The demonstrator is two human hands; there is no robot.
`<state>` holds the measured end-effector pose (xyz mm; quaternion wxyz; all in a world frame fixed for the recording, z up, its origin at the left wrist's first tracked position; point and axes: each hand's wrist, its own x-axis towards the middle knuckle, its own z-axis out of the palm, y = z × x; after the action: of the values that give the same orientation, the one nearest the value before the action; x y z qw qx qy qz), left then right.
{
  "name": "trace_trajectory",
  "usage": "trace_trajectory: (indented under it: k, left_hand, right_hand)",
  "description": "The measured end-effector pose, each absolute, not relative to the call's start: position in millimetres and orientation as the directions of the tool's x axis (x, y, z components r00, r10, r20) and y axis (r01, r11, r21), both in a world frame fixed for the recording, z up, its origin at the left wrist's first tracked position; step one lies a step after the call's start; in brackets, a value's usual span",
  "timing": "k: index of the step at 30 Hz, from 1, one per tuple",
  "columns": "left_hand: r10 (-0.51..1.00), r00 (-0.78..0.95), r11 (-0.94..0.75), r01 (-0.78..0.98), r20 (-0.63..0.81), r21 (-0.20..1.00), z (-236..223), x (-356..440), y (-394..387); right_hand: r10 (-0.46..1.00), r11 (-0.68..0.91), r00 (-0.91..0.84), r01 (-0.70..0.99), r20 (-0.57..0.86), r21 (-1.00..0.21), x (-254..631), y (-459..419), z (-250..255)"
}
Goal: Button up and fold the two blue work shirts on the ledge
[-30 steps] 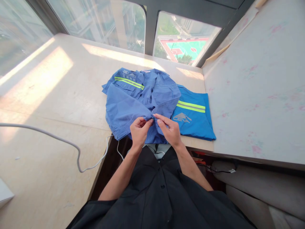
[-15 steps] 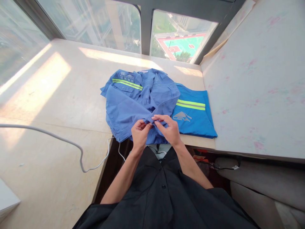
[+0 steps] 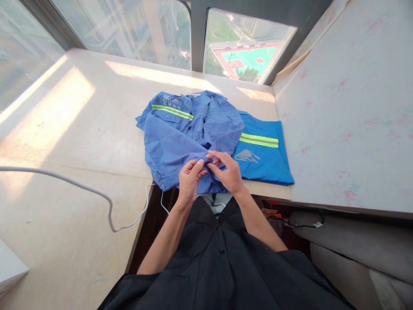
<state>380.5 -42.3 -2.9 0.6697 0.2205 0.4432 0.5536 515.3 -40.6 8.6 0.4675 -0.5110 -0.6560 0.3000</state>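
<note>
A: How many garments?
B: Two. A long-sleeved blue work jacket (image 3: 167,144) lies at the centre of the frame, and a folded brighter-blue CEVA garment (image 3: 264,168) lies right of centre, partly under it. Each shows one yellow-and-grey reflective band.
A: And hands?
B: Two, both at the jacket's lower middle. The right hand (image 3: 228,172) has thumb and forefinger slightly apart, with a small fold of jacket cloth nipped between them. The left hand (image 3: 190,181) has its thumb and forefinger nearly together against the cloth; I can't tell whether they grip any.
A: Edges?
B: The jacket's lower left corner reaches past the tabletop (image 3: 106,137) edge, above a dark gap. The folded garment sits near the front edge, with the flower-patterned wall (image 3: 348,112) near its right side.
A: Room to move?
B: Mostly left of the jacket, where pale surface runs to the frame's edge, crossed by one grey cable (image 3: 90,188). One white box (image 3: 11,265) occupies the lower left.
</note>
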Motion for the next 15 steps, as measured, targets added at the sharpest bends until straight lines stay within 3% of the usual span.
trace_trajectory:
  k: [15]
  left_hand:
    - [0.962, -0.063, 0.193, -0.530, -0.265, 0.826, -0.6, 384.4, -39.1]
  right_hand:
    - [0.872, 0.488, -0.156, 0.356, 0.464, -0.797, 533.3, -37.0, 6.6]
